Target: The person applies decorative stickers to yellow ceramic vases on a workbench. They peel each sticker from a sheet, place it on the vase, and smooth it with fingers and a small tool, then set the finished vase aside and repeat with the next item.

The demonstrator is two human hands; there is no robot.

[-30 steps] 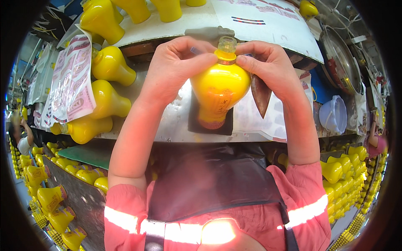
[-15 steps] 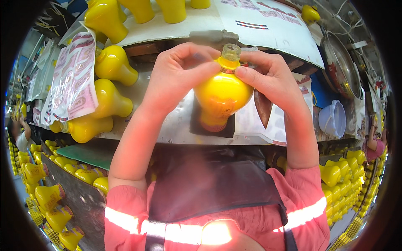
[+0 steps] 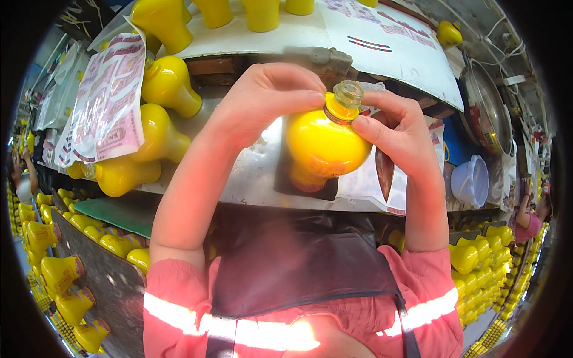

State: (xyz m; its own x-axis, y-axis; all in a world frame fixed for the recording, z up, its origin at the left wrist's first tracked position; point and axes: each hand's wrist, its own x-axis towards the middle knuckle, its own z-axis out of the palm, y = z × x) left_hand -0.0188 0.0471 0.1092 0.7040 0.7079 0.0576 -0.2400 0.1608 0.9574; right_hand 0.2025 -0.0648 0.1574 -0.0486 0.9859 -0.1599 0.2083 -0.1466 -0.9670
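A glossy yellow bottle (image 3: 327,145) with a clear glass mouth stands tilted on a dark pad (image 3: 279,185) at the bench edge. Round its neck runs a narrow dark patterned band (image 3: 338,117). My left hand (image 3: 276,95) is closed, its thumb and fingertips pinched against the left side of the neck at the band. On the other side, my right hand (image 3: 395,124) grips the neck, thumb in front by the band and fingers behind. The far side of the neck is hidden. A brown pointed piece (image 3: 384,174) lies beside my right hand.
Several yellow bottles (image 3: 172,88) lie at the left, next to printed label sheets (image 3: 110,98). A white board (image 3: 412,62) bears strips and labels. At the right are a pale bucket (image 3: 470,182) and a round metal pan (image 3: 486,104). Racked bottles (image 3: 477,256) fill both sides.
The bottle sits slightly right and lower in view, its mouth tipped more to the right. My left fingers have straightened along the neck; my right hand keeps its grip.
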